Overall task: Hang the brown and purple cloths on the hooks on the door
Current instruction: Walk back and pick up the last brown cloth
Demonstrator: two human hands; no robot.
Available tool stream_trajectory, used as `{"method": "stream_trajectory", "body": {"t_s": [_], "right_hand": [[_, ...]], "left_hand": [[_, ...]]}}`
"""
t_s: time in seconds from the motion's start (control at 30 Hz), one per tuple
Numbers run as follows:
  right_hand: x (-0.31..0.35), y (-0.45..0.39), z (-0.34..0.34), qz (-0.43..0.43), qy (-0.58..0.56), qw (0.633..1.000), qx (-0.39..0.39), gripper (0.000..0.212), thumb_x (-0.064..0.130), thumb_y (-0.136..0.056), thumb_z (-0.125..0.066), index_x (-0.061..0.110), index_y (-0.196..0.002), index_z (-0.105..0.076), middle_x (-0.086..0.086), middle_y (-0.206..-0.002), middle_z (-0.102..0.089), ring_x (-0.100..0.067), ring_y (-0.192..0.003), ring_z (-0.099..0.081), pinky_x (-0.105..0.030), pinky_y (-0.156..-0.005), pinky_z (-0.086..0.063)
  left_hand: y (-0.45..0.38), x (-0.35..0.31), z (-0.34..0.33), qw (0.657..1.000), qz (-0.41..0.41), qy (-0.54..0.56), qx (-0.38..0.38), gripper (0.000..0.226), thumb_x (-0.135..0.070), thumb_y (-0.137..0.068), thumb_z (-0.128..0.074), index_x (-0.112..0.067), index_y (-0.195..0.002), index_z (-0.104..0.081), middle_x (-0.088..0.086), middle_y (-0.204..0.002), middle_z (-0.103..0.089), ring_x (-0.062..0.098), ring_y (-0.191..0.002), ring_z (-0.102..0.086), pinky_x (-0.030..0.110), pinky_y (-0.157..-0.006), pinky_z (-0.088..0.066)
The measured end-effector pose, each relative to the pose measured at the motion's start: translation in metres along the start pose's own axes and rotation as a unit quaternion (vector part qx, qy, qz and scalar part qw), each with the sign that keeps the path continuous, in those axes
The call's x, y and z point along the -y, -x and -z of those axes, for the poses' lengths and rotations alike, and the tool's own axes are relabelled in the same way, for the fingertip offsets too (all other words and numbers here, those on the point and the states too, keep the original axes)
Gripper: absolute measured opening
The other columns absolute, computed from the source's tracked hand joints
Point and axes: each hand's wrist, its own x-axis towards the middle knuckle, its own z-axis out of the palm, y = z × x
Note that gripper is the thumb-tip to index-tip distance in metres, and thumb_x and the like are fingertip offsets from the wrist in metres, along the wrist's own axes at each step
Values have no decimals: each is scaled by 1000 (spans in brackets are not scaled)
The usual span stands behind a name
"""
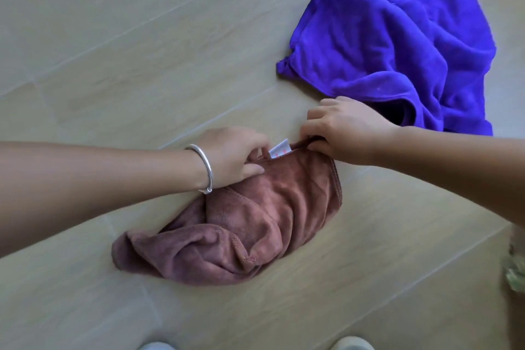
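Both hands are working down at floor level here. The brown cloth (241,224) is lying bunched and wrinkled on the pale wood-look floor (113,51), stretching from a twisted end at lower left up to a hemmed edge at upper right. The left hand (233,156) is gripping that upper edge, its fingers (257,148) curling down into the fabric and the thumb pressing on top of the cloth. A silver bangle (203,169) is sitting on the left wrist.

The right hand (346,131) is coming in from the other side and pinching the same hem, with its fingers (312,125) bent tightly and a thin strip of the brown edge caught under them. Between the two hands a small white care label (279,148) with reddish print is sticking up from the hem.

The purple cloth (397,42) is lying crumpled on the floor at upper right, apart from the brown one; its near folds are lying just behind the right hand, and neither hand is holding it.

At the bottom edge, two pale shoe tips (156,346) are peeking into view. Something greenish and blurred is showing at the right edge, too unclear to name.
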Motion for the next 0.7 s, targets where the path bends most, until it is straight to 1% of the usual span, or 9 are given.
{"method": "stream_trajectory", "body": {"t_s": [0.1,0.17,0.23,0.3,0.4,0.47,0.57,0.63,0.7], "right_hand": [[1,1,5,-8,-22,1000,-19,16,32,-87,-62,19,-98,-63,1,-96,-60,-24,-91,-53,-37,-78,-42],[2,3,7,-36,-87,995,-28,15,29,-86,-64,17,-95,-62,1,-96,-59,-23,-90,-54,-36,-76,-44],[3,3,7,-71,-149,986,-25,13,27,-85,-65,18,-93,-61,3,-91,-61,-21,-85,-57,-35,-73,-46],[5,1,7,-117,-232,965,-26,8,25,-84,-65,20,-87,-59,5,-83,-64,-17,-77,-58,-31,-70,-46],[3,-7,11,-209,-367,905,-53,7,23,-83,-67,22,-82,-60,10,-76,-64,-5,-69,-57,-20,-64,-43],[3,-14,16,-243,-439,861,-85,7,17,-83,-68,21,-84,-62,9,-74,-62,-5,-65,-55,-17,-61,-44],[4,-24,27,-261,-503,815,-119,13,9,-83,-67,19,-92,-65,2,-75,-59,-9,-62,-51,-23,-59,-44],[4,-30,34,-260,-506,812,-129,15,10,-83,-68,20,-94,-66,1,-77,-58,-11,-61,-51,-26,-60,-45],[2,-33,38,-253,-471,831,-151,13,14,-82,-70,24,-90,-66,3,-81,-61,-11,-63,-54,-25,-62,-46]], "left_hand": [[-3,-10,3,999,30,-35,22,23,-41,-84,-64,-23,-81,-51,-5,-85,-57,24,-84,-55,34,-70,-45],[-2,-14,2,997,49,-45,28,26,-42,-85,-61,-22,-76,-47,-1,-88,-58,27,-88,-56,37,-73,-47],[0,-15,1,997,55,-51,20,31,-40,-86,-59,-25,-70,-38,0,-89,-57,29,-89,-56,37,-72,-45],[4,-14,2,998,53,-39,-4,30,-37,-88,-55,-25,-72,-33,1,-86,-55,31,-86,-55,39,-70,-44],[6,-7,9,996,54,-15,-70,24,-32,-89,-54,-25,-80,-33,2,-78,-56,34,-77,-55,37,-60,-38],[4,-1,19,990,74,41,-110,22,-25,-85,-62,-29,-84,-40,-4,-78,-58,30,-77,-59,35,-62,-40],[-3,12,39,973,105,137,-154,32,-15,-77,-75,-28,-93,-50,-6,-79,-61,18,-72,-59,34,-72,-49],[-8,21,51,963,128,164,-172,35,-16,-73,-80,-29,-95,-55,-6,-76,-60,6,-63,-54,23,-66,-46],[-11,28,59,956,141,186,-178,25,-21,-73,-81,-32,-85,-61,-10,-69,-58,-3,-53,-49,13,-57,-39]]}}
